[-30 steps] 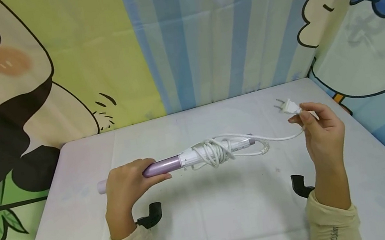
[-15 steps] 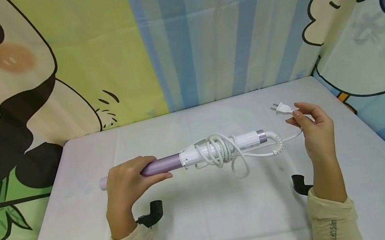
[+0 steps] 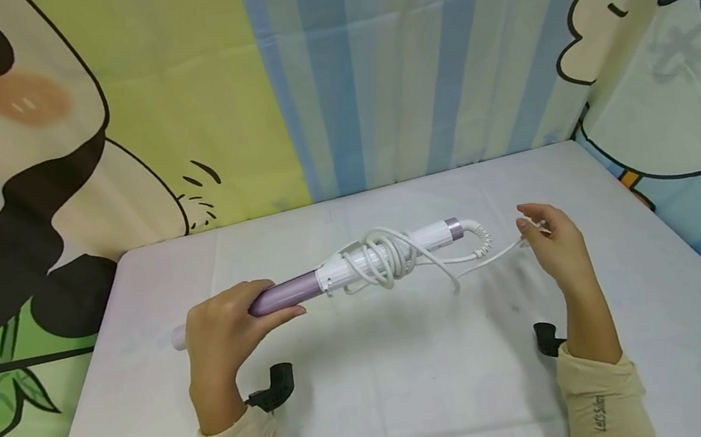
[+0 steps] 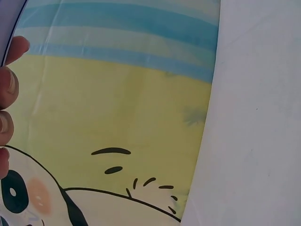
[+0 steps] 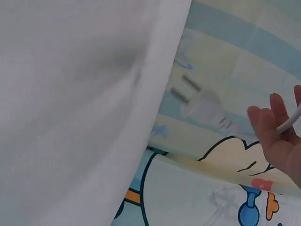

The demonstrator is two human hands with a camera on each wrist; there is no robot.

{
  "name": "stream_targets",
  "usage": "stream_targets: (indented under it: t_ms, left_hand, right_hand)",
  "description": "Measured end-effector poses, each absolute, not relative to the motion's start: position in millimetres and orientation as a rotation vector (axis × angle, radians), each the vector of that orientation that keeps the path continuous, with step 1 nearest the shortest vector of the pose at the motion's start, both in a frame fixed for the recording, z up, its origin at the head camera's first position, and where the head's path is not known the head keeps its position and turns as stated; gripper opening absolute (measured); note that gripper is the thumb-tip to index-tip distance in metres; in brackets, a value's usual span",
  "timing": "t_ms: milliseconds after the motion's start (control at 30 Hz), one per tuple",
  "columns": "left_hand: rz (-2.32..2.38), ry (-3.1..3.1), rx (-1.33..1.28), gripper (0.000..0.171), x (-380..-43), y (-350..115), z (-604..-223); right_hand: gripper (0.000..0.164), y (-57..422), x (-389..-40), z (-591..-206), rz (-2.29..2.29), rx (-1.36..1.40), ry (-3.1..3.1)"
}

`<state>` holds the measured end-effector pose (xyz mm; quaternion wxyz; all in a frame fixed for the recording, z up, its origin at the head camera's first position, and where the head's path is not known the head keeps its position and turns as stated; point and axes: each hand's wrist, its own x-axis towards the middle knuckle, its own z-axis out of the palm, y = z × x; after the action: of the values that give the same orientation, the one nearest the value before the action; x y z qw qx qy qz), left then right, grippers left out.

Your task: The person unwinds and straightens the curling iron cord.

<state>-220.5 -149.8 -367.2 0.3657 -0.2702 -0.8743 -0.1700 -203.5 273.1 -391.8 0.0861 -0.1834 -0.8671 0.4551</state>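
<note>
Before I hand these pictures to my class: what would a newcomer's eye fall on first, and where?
Probably the large black-and-white cartoon animal filling the left of the head view's backdrop. Next, the purple-and-white wand, gripped by the left hand above the white table, with white cord wound round it. In the right wrist view, a blurred two-pronged plug sticks out beyond the right hand.

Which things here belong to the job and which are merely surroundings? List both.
Job:
purple-and-white wand, in the left fingers
white cord, partly wound round it, in the right fingers
plug

Surroundings:
table
patterned backdrop
black wrist pieces
</note>
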Motion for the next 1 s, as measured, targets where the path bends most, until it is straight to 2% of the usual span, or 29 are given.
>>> stream_targets:
  t_ms: [233,567,767,1000]
  left_hand:
    - [-0.391,-2.282,-0.652,0.080,-220,-151,-367]
    - [-0.429,-2.279,-0.667,0.075,-222,-150,-368]
    - [-0.431,-2.282,-0.682,0.076,-222,-150,-368]
    - [-0.418,-2.275,-0.671,0.079,-221,-148,-369]
  right_hand:
    - [0.048,288,-202,-399,1.076,-0.475,-2.734]
    - [0.056,303,-207,-412,1.008,-0.354,-3.009]
    - [0.065,302,-209,-416,1.018,-0.268,-3.220]
    - [0.068,300,-208,-414,0.966,-0.252,-3.280]
